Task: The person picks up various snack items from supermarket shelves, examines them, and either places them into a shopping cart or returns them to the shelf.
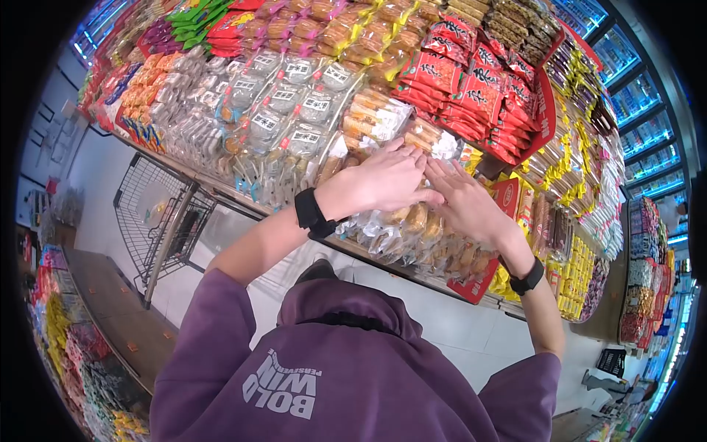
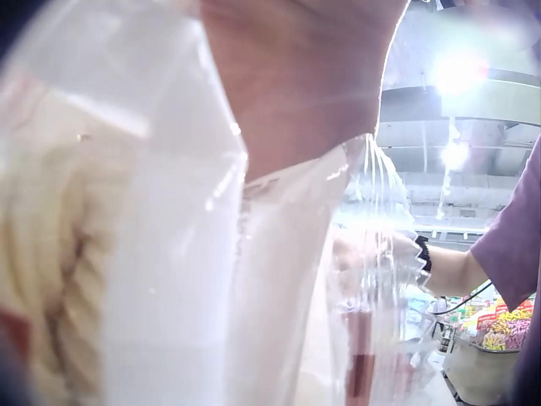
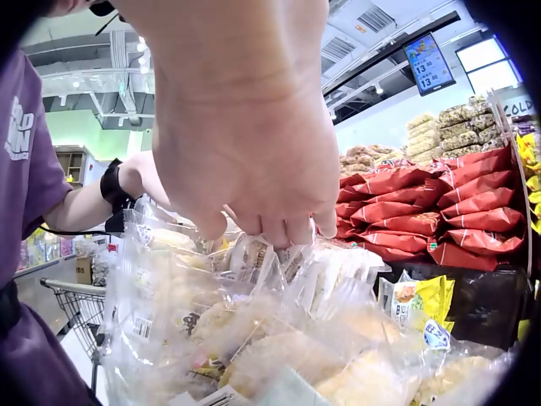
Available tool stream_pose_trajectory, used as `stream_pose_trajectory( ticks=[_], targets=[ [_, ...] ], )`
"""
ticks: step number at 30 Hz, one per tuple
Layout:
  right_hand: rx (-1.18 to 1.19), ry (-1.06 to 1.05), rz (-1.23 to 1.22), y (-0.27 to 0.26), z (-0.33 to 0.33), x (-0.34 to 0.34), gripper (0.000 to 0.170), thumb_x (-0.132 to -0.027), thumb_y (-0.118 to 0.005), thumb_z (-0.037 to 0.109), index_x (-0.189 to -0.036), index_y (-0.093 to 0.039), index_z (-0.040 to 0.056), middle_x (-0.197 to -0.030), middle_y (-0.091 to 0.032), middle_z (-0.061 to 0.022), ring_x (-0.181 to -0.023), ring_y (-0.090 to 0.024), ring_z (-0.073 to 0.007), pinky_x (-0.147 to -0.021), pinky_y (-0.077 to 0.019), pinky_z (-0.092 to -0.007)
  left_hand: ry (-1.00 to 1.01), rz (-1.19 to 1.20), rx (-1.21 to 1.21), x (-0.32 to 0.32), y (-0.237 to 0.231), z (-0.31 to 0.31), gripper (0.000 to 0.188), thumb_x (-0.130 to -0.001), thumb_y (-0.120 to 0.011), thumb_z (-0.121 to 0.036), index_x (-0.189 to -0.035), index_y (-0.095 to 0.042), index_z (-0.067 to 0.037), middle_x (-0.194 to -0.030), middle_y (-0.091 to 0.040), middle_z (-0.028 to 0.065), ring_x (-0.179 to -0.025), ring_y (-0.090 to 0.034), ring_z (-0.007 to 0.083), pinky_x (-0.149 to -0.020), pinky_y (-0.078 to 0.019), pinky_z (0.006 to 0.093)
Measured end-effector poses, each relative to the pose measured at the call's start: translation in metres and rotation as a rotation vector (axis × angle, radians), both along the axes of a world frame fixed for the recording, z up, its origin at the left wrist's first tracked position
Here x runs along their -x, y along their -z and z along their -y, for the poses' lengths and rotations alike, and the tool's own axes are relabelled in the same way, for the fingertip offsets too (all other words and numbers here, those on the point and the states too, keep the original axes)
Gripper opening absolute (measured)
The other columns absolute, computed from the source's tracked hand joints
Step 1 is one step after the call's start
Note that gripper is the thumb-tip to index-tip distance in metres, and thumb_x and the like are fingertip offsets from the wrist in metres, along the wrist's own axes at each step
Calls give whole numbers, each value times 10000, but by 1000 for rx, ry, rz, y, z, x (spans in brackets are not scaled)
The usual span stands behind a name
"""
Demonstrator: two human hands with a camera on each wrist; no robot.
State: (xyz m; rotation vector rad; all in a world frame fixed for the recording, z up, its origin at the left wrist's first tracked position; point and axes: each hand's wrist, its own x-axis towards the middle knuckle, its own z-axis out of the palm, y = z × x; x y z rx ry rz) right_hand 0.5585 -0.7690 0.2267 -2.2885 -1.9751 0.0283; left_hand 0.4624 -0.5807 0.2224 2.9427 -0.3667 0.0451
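My left hand (image 1: 387,177) lies palm down over clear-bagged baked goods (image 1: 420,228), its fingers stretched forward. Beside it, my right hand (image 1: 468,206) reaches in from the right with straight fingers, and the two hands' fingertips come close together. Seen from the right wrist, that hand (image 3: 249,144) rests its fingers at the top of a heap of clear plastic bags (image 3: 279,364). In the left wrist view, the palm (image 2: 296,76) is right against crinkled clear wrapping (image 2: 287,279), with a twisted pastry (image 2: 76,254) close to the camera. The fingertips there are hidden.
Red packets (image 1: 434,74) are stacked beyond my hands. White-labelled clear packs (image 1: 283,96) fill the display to the left. A red sign board (image 1: 508,199) stands right of my right hand. On the floor at left is a shopping cart (image 1: 151,214).
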Motion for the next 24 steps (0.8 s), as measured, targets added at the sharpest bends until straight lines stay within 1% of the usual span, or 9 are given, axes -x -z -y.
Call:
stream_pose_trajectory(
  ticks=[7,10,11,14,15,18,19,21,24],
  targets=[
    [1,35,-116,7,10,2,669,-1019,-384,442,-1458,-291,-55,-1466,-372,-274,-1375,-366,-361,-1190,-192,-460,23,-16,-56,-7,8,1,833,-960,-374,-607,-1300,-457,149,-1341,-500,297,-1290,-462,385,-1126,-302,451],
    [196,18,-351,-27,2,-13,703,-1016,-347,500,-1457,-305,-45,-1475,-370,-259,-1388,-344,-365,-1193,-181,-453,25,10,-9,-9,15,-1,796,-966,-369,-601,-1254,-509,127,-1303,-529,291,-1274,-472,390,-1120,-304,458],
    [202,39,-358,-29,-1,-21,732,-1010,-316,543,-1452,-324,-41,-1482,-375,-240,-1400,-324,-363,-1194,-179,-453,35,6,-1,-9,14,-3,778,-967,-370,-598,-1242,-527,114,-1286,-540,289,-1269,-475,392,-1120,-304,460],
    [128,96,-413,-36,-13,-40,742,-1010,-293,556,-1448,-337,-42,-1492,-366,-233,-1418,-300,-344,-1191,-182,-460,63,-69,-35,-7,1,-2,735,-969,-377,-592,-1209,-571,75,-1244,-565,285,-1256,-481,399,-1120,-301,465],
    [162,133,-375,-34,-18,-47,719,-1022,-285,525,-1460,-308,-45,-1524,-313,-226,-1429,-276,-348,-1184,-204,-457,72,-107,-54,-6,-3,-2,723,-969,-380,-591,-1199,-585,63,-1231,-572,284,-1252,-482,402,-1120,-300,467],
    [181,83,-177,-15,-34,-60,689,-1034,-278,483,-1470,-276,-51,-1551,-246,-228,-1436,-248,-365,-1174,-234,-450,76,1,-27,-4,3,-2,700,-961,-394,-595,-1160,-616,38,-1208,-585,281,-1245,-485,402,-1113,-303,473],
    [218,70,-154,-7,-41,-62,646,-1044,-275,427,-1470,-262,-58,-1551,-211,-259,-1437,-222,-396,-1167,-248,-459,85,17,-17,-4,5,-3,702,-958,-396,-598,-1147,-623,38,-1203,-588,280,-1237,-491,400,-1107,-307,473],
    [182,64,-110,5,-52,-62,624,-1046,-274,405,-1465,-274,-56,-1538,-213,-286,-1434,-208,-418,-1166,-245,-473,96,48,5,-3,6,-5,706,-951,-400,-606,-1123,-635,37,-1195,-593,277,-1220,-502,397,-1096,-315,474],
    [180,63,-125,10,-62,-60,586,-1049,-280,366,-1458,-288,-53,-1523,-215,-317,-1430,-190,-448,-1170,-228,-477,91,-54,-21,-6,3,-3,696,-942,-416,-609,-1092,-649,29,-1156,-608,270,-1173,-528,390,-1072,-334,469]
  ],
)
